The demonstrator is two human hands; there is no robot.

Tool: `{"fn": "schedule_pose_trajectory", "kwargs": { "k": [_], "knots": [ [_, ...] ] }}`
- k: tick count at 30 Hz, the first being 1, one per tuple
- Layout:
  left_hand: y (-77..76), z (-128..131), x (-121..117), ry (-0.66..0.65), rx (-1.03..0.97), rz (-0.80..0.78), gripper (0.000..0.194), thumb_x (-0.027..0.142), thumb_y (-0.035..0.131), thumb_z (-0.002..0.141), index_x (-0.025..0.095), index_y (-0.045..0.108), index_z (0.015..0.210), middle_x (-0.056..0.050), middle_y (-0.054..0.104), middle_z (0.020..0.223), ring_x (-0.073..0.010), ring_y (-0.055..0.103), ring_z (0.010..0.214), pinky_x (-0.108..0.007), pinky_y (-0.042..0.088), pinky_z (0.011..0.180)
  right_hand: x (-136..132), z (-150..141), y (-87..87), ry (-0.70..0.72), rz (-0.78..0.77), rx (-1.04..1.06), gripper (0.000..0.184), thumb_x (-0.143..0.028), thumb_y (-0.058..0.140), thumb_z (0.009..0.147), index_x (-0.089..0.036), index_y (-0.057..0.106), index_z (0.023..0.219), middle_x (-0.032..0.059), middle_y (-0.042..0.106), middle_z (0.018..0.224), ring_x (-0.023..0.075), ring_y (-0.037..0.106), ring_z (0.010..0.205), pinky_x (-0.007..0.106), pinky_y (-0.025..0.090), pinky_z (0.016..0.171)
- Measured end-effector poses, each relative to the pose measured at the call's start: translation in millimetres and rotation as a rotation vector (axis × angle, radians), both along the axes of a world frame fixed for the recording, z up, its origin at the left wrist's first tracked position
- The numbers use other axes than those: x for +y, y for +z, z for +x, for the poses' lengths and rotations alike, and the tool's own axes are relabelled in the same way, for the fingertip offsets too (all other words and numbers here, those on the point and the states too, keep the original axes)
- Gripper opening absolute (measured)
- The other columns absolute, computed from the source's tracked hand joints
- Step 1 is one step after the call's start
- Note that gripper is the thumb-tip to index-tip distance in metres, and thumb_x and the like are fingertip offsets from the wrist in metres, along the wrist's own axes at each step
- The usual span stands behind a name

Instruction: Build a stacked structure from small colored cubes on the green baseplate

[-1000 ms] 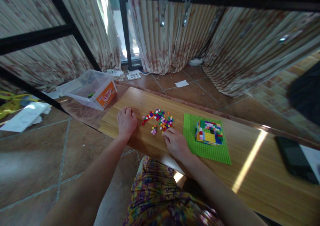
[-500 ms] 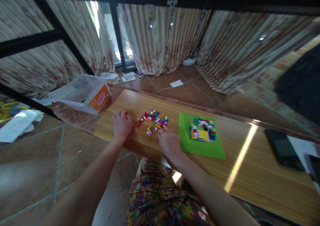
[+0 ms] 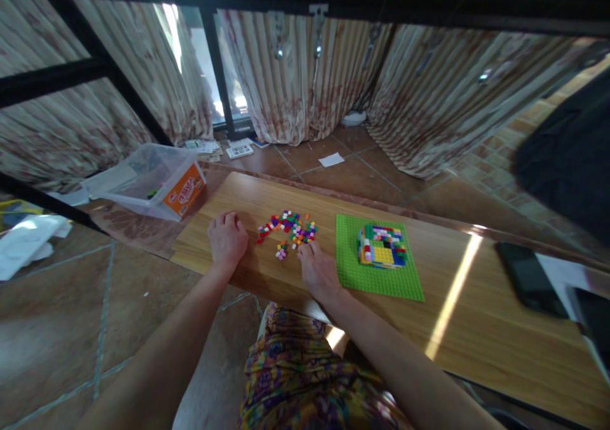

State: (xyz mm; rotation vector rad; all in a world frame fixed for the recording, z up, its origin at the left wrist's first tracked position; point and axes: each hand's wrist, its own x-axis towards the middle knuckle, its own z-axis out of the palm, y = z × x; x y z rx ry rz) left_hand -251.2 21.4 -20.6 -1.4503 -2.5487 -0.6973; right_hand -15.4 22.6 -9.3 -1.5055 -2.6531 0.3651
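Observation:
Small coloured toy bricks (image 3: 286, 221) lie in a loose pile on the wooden table (image 3: 257, 190). My left hand (image 3: 227, 241) rests on the wood left of the pile, fingers curled in, with nothing visible in them. At the pile's near right edge is my right hand (image 3: 318, 268), its fingers drawn together and pointing at the bricks. Whatever may be between those fingertips is too small to make out. Right of this hand lies a green baseplate (image 3: 349, 266). On it stands a low, multicoloured brick build (image 3: 382, 247) with a yellow area in front.
A clear plastic bin (image 3: 147, 182) with an orange label stands beyond the table's left end. Toward the right end are a dark phone-like object (image 3: 527, 279) and white paper (image 3: 560, 277). Curtains (image 3: 286, 74) hang behind, and papers (image 3: 332, 159) lie on the tiled floor.
The whole view has shifted slightly, so things appear a little further left. My right hand stays by the pile's edge with a small shift of the fingers; my left hand stays put.

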Motion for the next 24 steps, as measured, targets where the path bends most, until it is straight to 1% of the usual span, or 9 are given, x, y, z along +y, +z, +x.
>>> {"fn": "schedule_pose_trajectory", "kwargs": {
  "k": [4,6,8,10,12,14,17,21,24],
  "knots": [
    [1.0,1,0,0.003,-0.005,-0.001,0.039,0.026,0.04,0.091,0.013,0.066,0.118,-0.018,0.064,0.124,-0.0327,0.056,0.118,-0.049,0.042,0.105,3,-4,-0.8,-0.031,0.007,0.011,0.03,-0.027,0.034,0.105,-0.022,0.062,0.113,0.0089,0.062,0.117,0.0173,0.067,0.087,0.026,0.047,0.066],
    [1.5,1,-1,0.003,-0.007,-0.001,0.039,0.026,0.04,0.091,0.013,0.065,0.119,-0.018,0.064,0.125,-0.0328,0.056,0.118,-0.05,0.042,0.105,4,-3,-1.4,-0.062,0.0,0.094,0.025,-0.025,0.038,0.104,-0.02,0.062,0.109,0.0094,0.064,0.114,0.0176,0.067,0.089,0.026,0.048,0.069],
    [1.7,1,-1,0.006,-0.008,-0.004,0.039,0.026,0.041,0.091,0.014,0.065,0.119,-0.018,0.064,0.125,-0.0329,0.056,0.118,-0.05,0.042,0.104,4,1,-3.0,-0.096,-0.005,0.279,0.019,-0.022,0.043,0.101,-0.019,0.061,0.103,0.0094,0.067,0.108,0.0182,0.068,0.092,0.026,0.049,0.074],
    [1.4,1,0,0.008,-0.009,-0.011,0.039,0.027,0.041,0.091,0.013,0.066,0.118,-0.018,0.064,0.125,-0.0332,0.056,0.117,-0.05,0.042,0.104,4,7,-5.7,-0.143,-0.042,0.54,0.015,-0.023,0.044,0.099,-0.019,0.059,0.098,0.0071,0.069,0.094,0.0176,0.069,0.085,0.028,0.051,0.075],
    [0.8,0,0,0.002,-0.005,-0.011,0.039,0.027,0.04,0.091,0.013,0.066,0.118,-0.019,0.064,0.124,-0.0332,0.056,0.117,-0.05,0.042,0.104,3,14,-9.1,-0.221,-0.143,0.818,0.015,-0.029,0.044,0.097,-0.02,0.057,0.095,0.003,0.068,0.08,0.0159,0.068,0.072,0.027,0.053,0.069],
    [0.0,-1,0,-0.006,0.006,-0.004,0.04,0.026,0.04,0.091,0.013,0.066,0.118,-0.018,0.065,0.123,-0.033,0.056,0.117,-0.049,0.042,0.104,3,19,-12.1,-0.317,-0.284,1.06,0.018,-0.037,0.048,0.094,-0.021,0.056,0.095,-0.0001,0.066,0.074,0.0152,0.068,0.064,0.027,0.054,0.06],
    [-0.6,-1,-1,-0.005,0.027,0.002,0.04,0.026,0.04,0.091,0.012,0.066,0.118,-0.017,0.065,0.123,-0.0331,0.056,0.117,-0.048,0.042,0.104,5,23,-14.6,-0.421,-0.452,1.298,0.031,-0.046,0.059,0.085,-0.02,0.059,0.101,-0.0003,0.068,0.075,0.0171,0.071,0.066,0.029,0.058,0.06],
    [0.1,-1,0,-0.002,0.035,-0.001,0.04,0.027,0.04,0.091,0.012,0.066,0.118,-0.018,0.065,0.124,-0.0335,0.057,0.116,-0.048,0.042,0.103,9,22,-13.6,-0.467,-0.56,1.411,0.043,-0.053,0.07,0.074,-0.018,0.065,0.098,0.0028,0.072,0.076,0.0193,0.073,0.072,0.033,0.061,0.066],
    [1.2,-1,0,0.0,0.028,-0.005,0.04,0.026,0.04,0.091,0.011,0.066,0.117,-0.019,0.065,0.124,-0.0339,0.057,0.116,-0.048,0.043,0.103,10,20,-11.5,-0.487,-0.596,1.412,0.043,-0.056,0.071,0.07,-0.017,0.066,0.09,0.003,0.071,0.073,0.0181,0.072,0.065,0.031,0.06,0.059]
  ]
}}
